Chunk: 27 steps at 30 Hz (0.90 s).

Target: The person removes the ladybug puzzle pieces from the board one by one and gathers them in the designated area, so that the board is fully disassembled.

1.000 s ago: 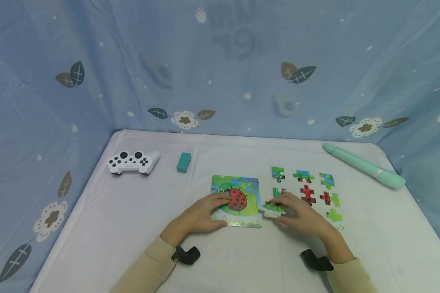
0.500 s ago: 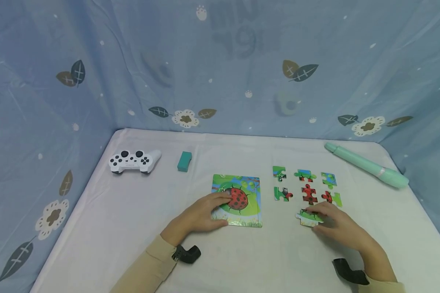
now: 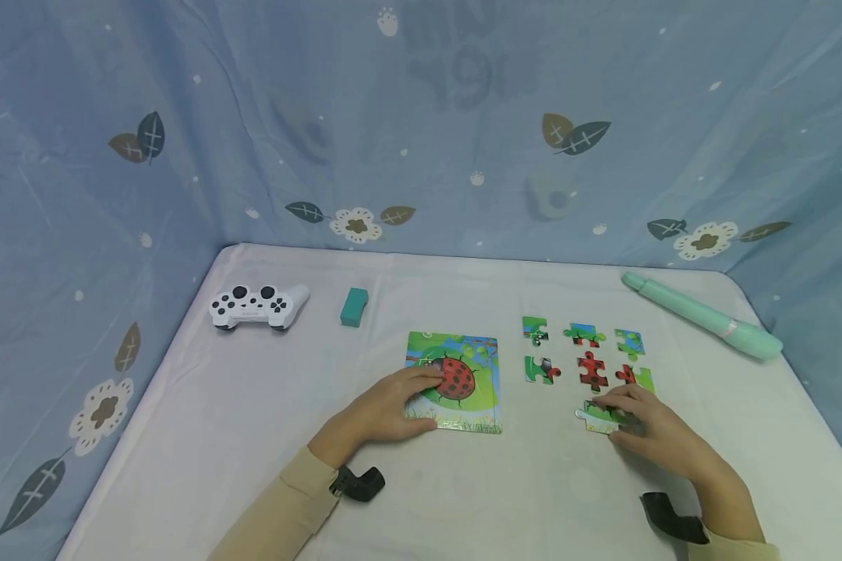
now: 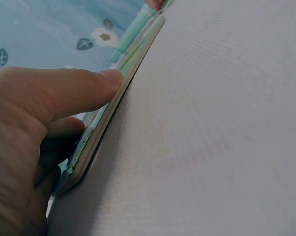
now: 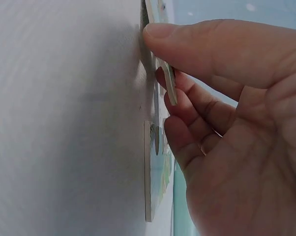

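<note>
A square ladybug puzzle board (image 3: pixel 473 409) lies flat on the white table in the head view. My left hand (image 3: pixel 391 407) rests on its left part, fingertips on the picture; in the left wrist view the thumb (image 4: pixel 84 88) lies along the board's edge. My right hand (image 3: pixel 656 432) pinches a green jigsaw piece (image 3: pixel 599 418) with grass and a dark leg, low at the front of the loose pieces. In the right wrist view that piece looks tilted, and another jigsaw piece (image 5: pixel 150 172) lies flat beside the fingers; the hand hides it in the head view.
Several loose jigsaw pieces lie in rows, among them a red piece (image 3: pixel 592 372) and a green piece (image 3: pixel 542 370). A game controller (image 3: pixel 256 306) and a teal block (image 3: pixel 354 307) stand at the back left. A folded mint umbrella (image 3: pixel 702 315) lies at the back right.
My right hand has carried the green jigsaw piece from beside the board rightward to the loose pieces, slowing over the last half second. The left hand stays on the board.
</note>
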Available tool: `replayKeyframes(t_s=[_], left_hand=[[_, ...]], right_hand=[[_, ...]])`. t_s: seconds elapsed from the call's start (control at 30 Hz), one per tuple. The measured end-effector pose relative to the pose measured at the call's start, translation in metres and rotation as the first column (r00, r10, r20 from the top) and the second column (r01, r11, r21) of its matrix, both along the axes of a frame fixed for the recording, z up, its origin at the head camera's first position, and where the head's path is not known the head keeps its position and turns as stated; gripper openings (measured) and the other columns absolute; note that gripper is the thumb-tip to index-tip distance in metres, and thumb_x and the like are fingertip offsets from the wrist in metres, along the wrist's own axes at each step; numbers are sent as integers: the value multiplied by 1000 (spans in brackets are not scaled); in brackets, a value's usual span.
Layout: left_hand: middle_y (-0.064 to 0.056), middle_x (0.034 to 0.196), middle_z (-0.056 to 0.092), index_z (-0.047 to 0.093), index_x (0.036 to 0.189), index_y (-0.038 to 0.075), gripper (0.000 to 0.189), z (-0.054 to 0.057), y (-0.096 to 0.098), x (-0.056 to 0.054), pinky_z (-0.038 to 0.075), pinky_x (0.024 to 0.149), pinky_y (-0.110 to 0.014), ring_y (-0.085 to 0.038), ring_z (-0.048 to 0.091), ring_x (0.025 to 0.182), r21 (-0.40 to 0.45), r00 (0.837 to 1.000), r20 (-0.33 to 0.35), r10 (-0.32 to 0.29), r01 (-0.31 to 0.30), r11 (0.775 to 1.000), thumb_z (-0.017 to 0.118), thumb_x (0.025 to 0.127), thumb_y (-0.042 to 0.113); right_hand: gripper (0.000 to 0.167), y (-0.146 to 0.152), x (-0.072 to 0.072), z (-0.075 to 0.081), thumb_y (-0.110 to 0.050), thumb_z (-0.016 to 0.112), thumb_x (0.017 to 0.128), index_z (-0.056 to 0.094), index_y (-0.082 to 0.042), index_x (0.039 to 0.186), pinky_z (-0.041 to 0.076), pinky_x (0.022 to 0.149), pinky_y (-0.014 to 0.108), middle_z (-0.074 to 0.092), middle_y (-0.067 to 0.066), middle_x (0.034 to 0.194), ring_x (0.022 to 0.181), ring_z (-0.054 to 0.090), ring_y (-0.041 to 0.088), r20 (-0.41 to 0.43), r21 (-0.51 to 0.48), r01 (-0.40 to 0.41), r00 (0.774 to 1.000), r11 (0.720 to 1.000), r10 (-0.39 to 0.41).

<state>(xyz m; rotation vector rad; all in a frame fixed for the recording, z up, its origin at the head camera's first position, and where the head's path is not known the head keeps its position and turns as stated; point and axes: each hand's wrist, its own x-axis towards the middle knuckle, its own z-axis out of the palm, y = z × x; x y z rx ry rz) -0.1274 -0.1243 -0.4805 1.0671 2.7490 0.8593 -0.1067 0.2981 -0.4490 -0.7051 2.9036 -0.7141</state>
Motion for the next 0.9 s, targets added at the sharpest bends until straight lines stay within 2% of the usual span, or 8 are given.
replayKeyframes(t_s=[0.17,0.33,0.4,0.47,0.53,0.6,0.73,0.9], left_hand=[[-1,140,50,55,132,7,61,1,0,0,39,109,-37,-20,43,134,7,1000,8,-1,1,1000,68,83,40],[-1,140,50,56,132,7,60,3,0,1,38,109,-37,-20,43,134,13,1000,18,-4,3,1000,68,83,39],[-1,140,50,56,132,7,60,3,0,1,38,109,-37,-20,43,134,16,1000,20,-3,3,1000,68,83,38],[-1,140,50,56,132,7,60,3,0,0,39,109,-37,-20,43,133,21,1000,17,-4,3,1000,69,83,38],[-1,140,50,56,132,7,60,2,0,0,39,109,-37,-20,43,133,20,1000,12,-3,2,1000,69,82,38],[0,140,51,56,132,7,60,1,1,0,39,109,-36,-19,43,133,16,1000,6,-3,2,1000,69,82,39],[1,140,51,56,132,7,61,0,1,-1,38,109,-35,-18,43,133,8,1000,3,-1,1,1000,69,83,40],[0,140,50,56,132,8,61,2,-1,0,38,109,-35,-19,43,134,3,1000,16,10,-10,1000,69,82,39]], right_hand=[[47,1,0,-1,-8,78,72,66,-12,117,48,81,29,54,0,114,106,33,-7,15,1,18,1000,1000,-18],[48,0,0,-1,-9,77,74,63,-9,120,47,83,47,54,6,118,109,39,11,34,-9,33,999,999,-32],[48,1,0,-1,-10,78,74,63,-9,120,46,86,40,54,6,119,111,39,8,21,-21,32,999,999,-32],[50,1,1,-1,-10,79,73,62,-10,120,42,89,24,56,6,119,112,37,-2,-1,-50,27,1000,998,-27],[52,2,2,-1,-11,80,73,61,-10,121,35,87,9,57,6,119,112,34,-12,-21,-92,19,1000,996,-22],[54,2,3,1,-11,80,73,60,-10,123,27,85,0,58,7,120,113,31,-18,-26,-144,17,999,989,-21],[56,0,5,4,-13,79,76,57,-10,128,25,86,-2,56,5,126,117,31,-20,3,-217,28,1000,976,-29],[58,-12,0,2,-11,75,80,53,-9,133,28,92,0,54,5,132,118,40,-13,63,-305,7,998,952,13]])
